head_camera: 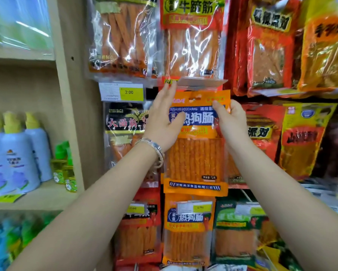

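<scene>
The orange snack packet [195, 159] is held between the hands. The right hand [232, 120] pinches its upper right edge, and the left hand [162, 122] lies flat-fingered along its upper left. Keep the top taut and level, guiding the hang hole [197, 98] above the thumbs toward the clear tag flap [201, 83].

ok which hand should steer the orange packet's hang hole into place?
Right, probably. The right hand pinches the orange snack packet by its upper right edge, near the hang hole; the left hand lies straight-fingered along its left edge, only steadying.
</scene>
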{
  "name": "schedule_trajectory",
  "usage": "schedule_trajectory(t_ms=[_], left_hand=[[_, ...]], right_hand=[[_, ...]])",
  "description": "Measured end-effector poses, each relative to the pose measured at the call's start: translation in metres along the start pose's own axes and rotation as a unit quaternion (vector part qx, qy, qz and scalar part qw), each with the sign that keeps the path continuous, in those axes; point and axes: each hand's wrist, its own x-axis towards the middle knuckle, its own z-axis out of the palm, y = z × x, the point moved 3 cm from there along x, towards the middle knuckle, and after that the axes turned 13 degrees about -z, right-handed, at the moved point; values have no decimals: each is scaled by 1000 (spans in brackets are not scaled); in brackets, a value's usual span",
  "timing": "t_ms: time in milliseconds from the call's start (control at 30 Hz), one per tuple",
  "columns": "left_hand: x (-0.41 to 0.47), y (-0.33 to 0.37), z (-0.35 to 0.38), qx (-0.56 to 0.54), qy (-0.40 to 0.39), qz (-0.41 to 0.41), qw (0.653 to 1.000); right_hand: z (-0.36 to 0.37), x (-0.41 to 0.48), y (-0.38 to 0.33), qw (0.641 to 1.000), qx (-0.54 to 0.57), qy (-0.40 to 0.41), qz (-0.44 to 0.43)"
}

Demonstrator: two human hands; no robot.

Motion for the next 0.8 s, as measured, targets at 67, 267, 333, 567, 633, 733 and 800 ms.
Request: schedule_trajectory(t_ms=[67, 267, 333, 567, 633, 733, 800], left_hand=[[0, 3, 1, -5, -3, -7, 1000], [-1, -2, 6, -21, 0, 0, 1000], [-2, -7, 8, -20, 4, 13, 1000], [-30, -67, 37, 127, -60, -26, 990], [-41, -82, 48, 169, -83, -19, 982], [-47, -98, 62, 232, -108, -9, 967], [-42, -105, 68, 258, -118, -14, 959]], right_hand=[[1, 4, 4, 1000, -10, -2, 18], [3, 3, 21, 997, -47, -16, 52], [2, 0, 24, 997, -75, -15, 31], [-9, -37, 30, 967, -219, -15, -128], [-9, -50, 33, 912, -340, -65, -222], [-5, -61, 45, 833, -452, -150, -281], [-2, -59, 54, 798, -502, -188, -275]])
